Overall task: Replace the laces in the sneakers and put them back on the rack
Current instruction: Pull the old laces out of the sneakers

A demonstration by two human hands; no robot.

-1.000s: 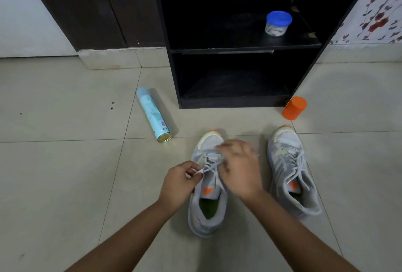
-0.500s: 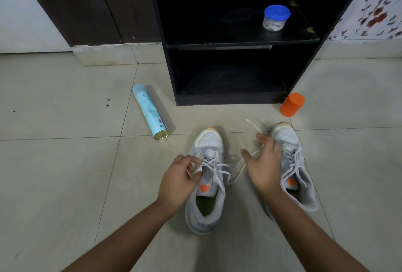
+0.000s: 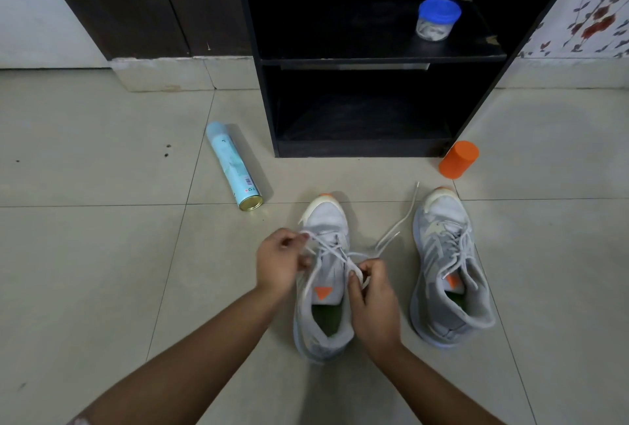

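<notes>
A clear jar [image 3: 437, 21] with a blue lid stands on the upper shelf of the black rack [image 3: 374, 60], towards its right side. Something pale fills it, but I cannot tell what. The lower shelf is dark. A light blue spray can [image 3: 233, 166] lies on its side on the tiled floor [image 3: 102, 271] left of the rack, and an orange cylinder [image 3: 457, 160] stands at the rack's front right corner.

Two grey sneakers sit side by side on the floor in front of the rack, toes pointing at it. The left grip [image 3: 279, 261] is curled at the left edge of the left sneaker [image 3: 328, 217], pinching the white lace [image 3: 410, 210] beside the eyelets. The right grip [image 3: 372, 302] is curled at the right edge of the same sneaker, beside the tongue, pinching the lace between thumb and fingers. One loose end of the lace trails across the floor to just beside the toe of the right sneaker [image 3: 442, 220], which is laced and apart from both grips.
</notes>
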